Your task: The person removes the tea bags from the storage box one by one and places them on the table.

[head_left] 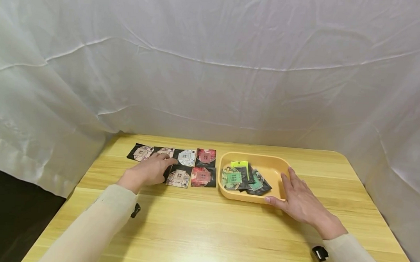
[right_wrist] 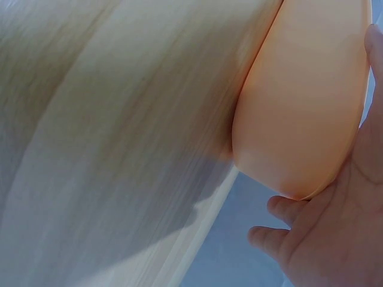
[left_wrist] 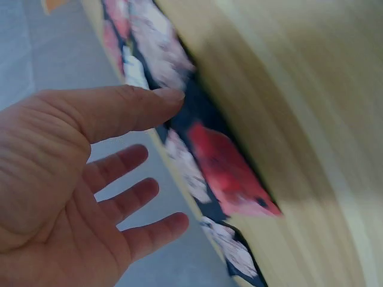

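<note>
Left hand (head_left: pixel 150 170): fingers spread, thumb apart, nothing visibly pinched; index hidden in left wrist view. Right hand (head_left: pixel 300 199): fingers extended against tray (head_left: pixel 273 174) at its 4 o'clock corner. Sachets on counter (head_left: pixel 192 224) probably light, floppy, slick; pinch an edge. Left wrist view: red-fronted sachet (left_wrist: pixel 224 170) at thumb tip's 5 o'clock. Head view: floral sachet (head_left: pixel 178 177) at left fingers' 3 o'clock, red sachet (head_left: pixel 203 177) beyond, then tray holding green-labelled sachets (head_left: pixel 234 177).

Beside my left hand (head_left: pixel 149 171), flat black packets (head_left: pixel 203 177) with red or pale floral fronts lie in two rows on the counter (head_left: pixel 191 228). My right hand (head_left: pixel 300 199) touches the upright yellow-orange tray (head_left: pixel 273 169) holding overlapping green-labelled packets (head_left: pixel 234 178).
</note>
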The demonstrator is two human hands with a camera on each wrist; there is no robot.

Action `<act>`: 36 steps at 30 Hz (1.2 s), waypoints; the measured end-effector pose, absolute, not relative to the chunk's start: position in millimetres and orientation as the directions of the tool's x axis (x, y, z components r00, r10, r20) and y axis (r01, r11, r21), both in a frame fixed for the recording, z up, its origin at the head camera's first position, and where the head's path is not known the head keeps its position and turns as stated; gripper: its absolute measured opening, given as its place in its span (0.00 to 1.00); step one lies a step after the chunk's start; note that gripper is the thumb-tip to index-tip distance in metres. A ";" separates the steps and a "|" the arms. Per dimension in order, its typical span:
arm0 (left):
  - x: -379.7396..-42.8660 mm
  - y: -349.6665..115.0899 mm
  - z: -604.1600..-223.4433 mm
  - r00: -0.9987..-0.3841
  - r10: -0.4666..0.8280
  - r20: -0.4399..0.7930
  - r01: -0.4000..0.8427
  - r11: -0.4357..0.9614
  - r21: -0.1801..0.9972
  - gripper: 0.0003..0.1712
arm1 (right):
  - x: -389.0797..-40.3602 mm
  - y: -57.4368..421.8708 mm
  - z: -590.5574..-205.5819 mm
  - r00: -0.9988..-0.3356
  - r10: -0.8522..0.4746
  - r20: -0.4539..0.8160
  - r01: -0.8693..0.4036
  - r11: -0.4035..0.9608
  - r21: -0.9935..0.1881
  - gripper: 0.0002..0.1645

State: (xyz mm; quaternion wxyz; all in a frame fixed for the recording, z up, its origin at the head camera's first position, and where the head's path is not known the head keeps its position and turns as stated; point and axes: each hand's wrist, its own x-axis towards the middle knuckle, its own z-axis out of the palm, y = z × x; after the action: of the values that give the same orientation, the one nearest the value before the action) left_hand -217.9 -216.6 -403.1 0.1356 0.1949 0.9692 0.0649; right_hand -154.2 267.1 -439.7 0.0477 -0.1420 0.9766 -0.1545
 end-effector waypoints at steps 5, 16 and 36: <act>-217.7 -193.8 -393.3 -0.899 0.412 -0.149 0.387 0.907 0.168 0.41 | -154.2 267.4 -439.8 -0.954 -0.295 -0.052 -0.263 0.909 -0.323 0.71; -215.9 -121.8 -372.8 -0.873 0.486 -0.037 0.473 0.864 0.173 0.40 | -155.4 267.2 -439.2 -0.954 -0.291 -0.067 -0.255 0.912 -0.322 0.73; -215.4 -12.1 -384.8 -0.803 0.583 -0.122 0.578 0.812 0.081 0.33 | -156.4 266.1 -433.3 -0.951 -0.310 -0.019 -0.295 0.922 -0.252 0.69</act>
State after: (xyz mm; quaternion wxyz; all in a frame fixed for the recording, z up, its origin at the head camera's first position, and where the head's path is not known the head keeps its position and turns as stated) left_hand -215.4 -12.1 -384.8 0.0704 0.3059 0.9493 0.0199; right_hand -156.4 266.1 -433.3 0.0290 -0.1543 0.9798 -0.1241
